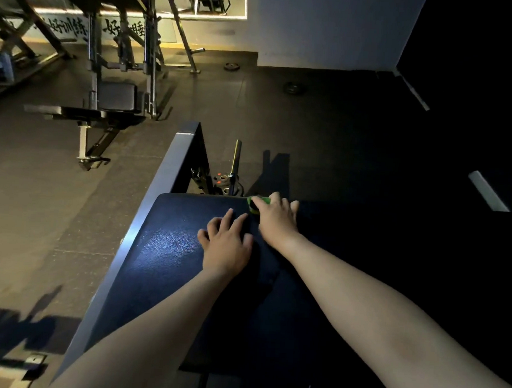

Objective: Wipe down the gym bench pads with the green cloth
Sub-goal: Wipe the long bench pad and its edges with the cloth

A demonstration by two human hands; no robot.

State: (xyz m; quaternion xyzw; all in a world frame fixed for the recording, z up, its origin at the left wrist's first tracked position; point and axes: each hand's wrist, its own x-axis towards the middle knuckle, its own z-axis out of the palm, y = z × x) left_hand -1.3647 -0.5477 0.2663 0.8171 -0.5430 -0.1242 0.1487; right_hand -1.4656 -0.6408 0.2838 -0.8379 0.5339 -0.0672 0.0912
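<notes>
The small bunched green cloth (259, 200) is lying at the far edge of the dark blue leather-textured padded bench (169, 248), at about twelve o'clock from the person, and only a sliver of it is showing. The right hand (275, 217) is covering it, its grip spread with the fingers splayed and pressing down on the fabric at the pad's rim. The left hand (225, 242) is resting just beside it at about eight o'clock from the cloth, palm down on the pad, its grip also spread with the fingers fanned apart and holding nothing. Both bare forearms are reaching in from six o'clock. A grey metal frame rail (146, 217) is running along the pad's nine o'clock side. Beyond the pad at twelve o'clock, a brass-coloured bar (236, 160) is standing over dark weight plates. At ten o'clock, another black adjustable bench (98, 114) is standing on the dark rubber floor (40, 212).
</notes>
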